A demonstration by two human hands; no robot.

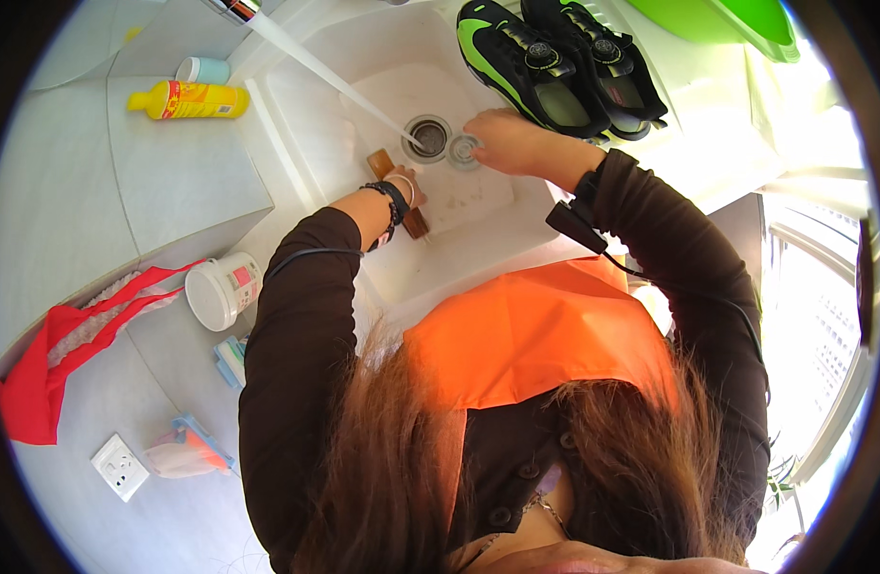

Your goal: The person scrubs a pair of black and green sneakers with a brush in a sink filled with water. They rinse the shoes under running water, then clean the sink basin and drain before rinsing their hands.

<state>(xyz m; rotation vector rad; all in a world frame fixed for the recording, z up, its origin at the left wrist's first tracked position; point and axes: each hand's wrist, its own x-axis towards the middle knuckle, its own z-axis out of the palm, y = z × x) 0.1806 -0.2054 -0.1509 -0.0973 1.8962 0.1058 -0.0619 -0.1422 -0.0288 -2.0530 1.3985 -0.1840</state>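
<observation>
My left hand (409, 188) grips a wooden-backed brush (415, 224) low in the white sink (318, 122). The brush lies slantwise, its middle covered by my fingers. To the right of the round drain (428, 138), my right hand (508, 140) has thumb and fingers at the rim of a drain strainer (463, 152). Water (332, 79) pours from the chrome faucet (235, 8) into the uncovered drain. A pair of black and green shoes (533, 68) with dial closures sits at the sink's right side, just beyond my right hand.
A yellow bottle (188, 100) and a pale blue-and-white jar (203, 70) lie left of the sink. Lower left are a white tub (221, 290), a red bag (59, 366) and a wall socket (120, 467). A green basin (727, 25) is at upper right.
</observation>
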